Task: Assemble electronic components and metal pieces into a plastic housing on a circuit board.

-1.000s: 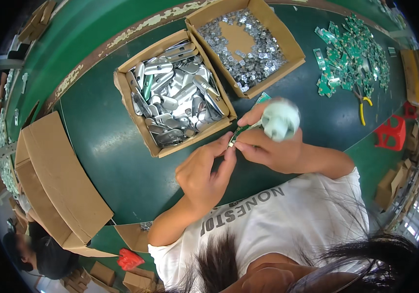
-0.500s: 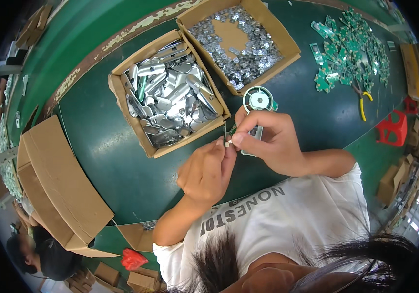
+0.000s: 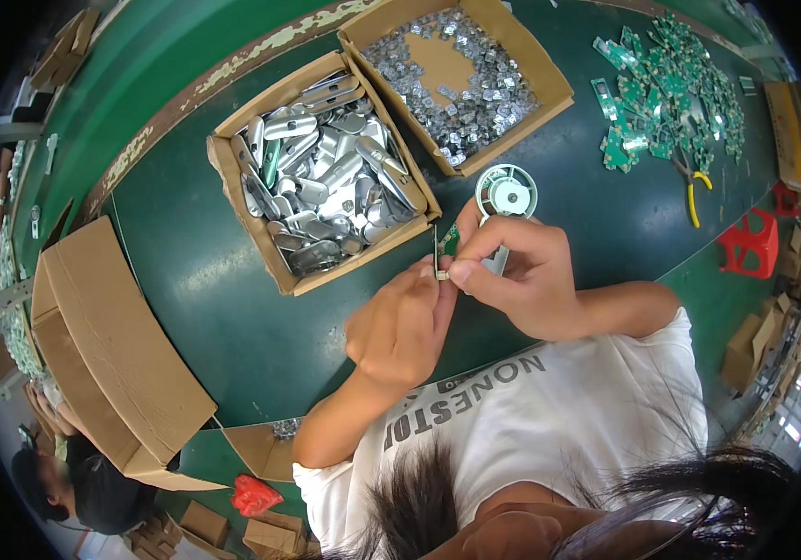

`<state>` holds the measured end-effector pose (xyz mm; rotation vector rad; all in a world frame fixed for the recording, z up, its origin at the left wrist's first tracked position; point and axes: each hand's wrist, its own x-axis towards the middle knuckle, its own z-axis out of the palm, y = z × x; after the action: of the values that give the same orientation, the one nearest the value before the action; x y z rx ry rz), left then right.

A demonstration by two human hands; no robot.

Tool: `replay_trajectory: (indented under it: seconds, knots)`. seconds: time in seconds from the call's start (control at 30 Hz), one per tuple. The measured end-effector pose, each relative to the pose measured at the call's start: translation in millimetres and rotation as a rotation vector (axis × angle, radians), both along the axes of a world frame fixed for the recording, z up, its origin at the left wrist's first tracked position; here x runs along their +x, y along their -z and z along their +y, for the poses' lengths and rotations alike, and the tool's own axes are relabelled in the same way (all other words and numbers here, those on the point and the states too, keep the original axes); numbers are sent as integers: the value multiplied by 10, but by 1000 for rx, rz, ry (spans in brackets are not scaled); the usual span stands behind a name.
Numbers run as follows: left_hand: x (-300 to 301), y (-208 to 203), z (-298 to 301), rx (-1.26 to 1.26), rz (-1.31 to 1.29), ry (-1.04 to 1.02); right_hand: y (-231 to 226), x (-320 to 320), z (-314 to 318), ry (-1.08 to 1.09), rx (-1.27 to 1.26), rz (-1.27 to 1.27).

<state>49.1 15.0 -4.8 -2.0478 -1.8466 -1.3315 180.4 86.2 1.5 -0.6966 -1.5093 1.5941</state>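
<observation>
My left hand (image 3: pixel 396 325) is closed, pinching a thin, narrow plate (image 3: pixel 436 245) seen edge-on near the corner of the metal-cover box. My right hand (image 3: pixel 529 275) is closed too, its thumb and forefinger meeting the left fingertips at a small pale metal piece (image 3: pixel 444 275). A small green circuit board (image 3: pixel 450 241) shows beside the right forefinger. Behind those fingers, the right hand also holds a white handheld device with a round, spoked head (image 3: pixel 507 191); fingers cover much of its body. Whether the board is joined to the device is hidden.
A cardboard box (image 3: pixel 232 201) of shiny oval metal covers stands left of my hands. Beyond it, a shallow box (image 3: pixel 554 103) holds small metal pieces. Green circuit boards (image 3: pixel 671 93) lie piled at far right, by yellow-handled pliers (image 3: pixel 692 201). A flapped carton (image 3: pixel 125 336) stands left.
The device's round head has shifted slightly right and turned. More of the green board shows between the hands. Both hands have moved a little right, still meeting at the small piece.
</observation>
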Motion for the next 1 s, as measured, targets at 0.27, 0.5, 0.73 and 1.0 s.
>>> replay_trajectory:
  seconds: [0.27,0.5,0.73,1.0]
  knots:
    - [29,-29,-6,-64,-89,-23,37,13,-23,60,70,-55]
    - [44,-26,3,-115,-282,-20,44,-1,-20,118,152,-62]
    - [25,-1,-1,-42,-124,-22,7,32,6,83,303,-143]
    - [16,73,8,41,-3,-7,19,-4,22,53,256,-128]
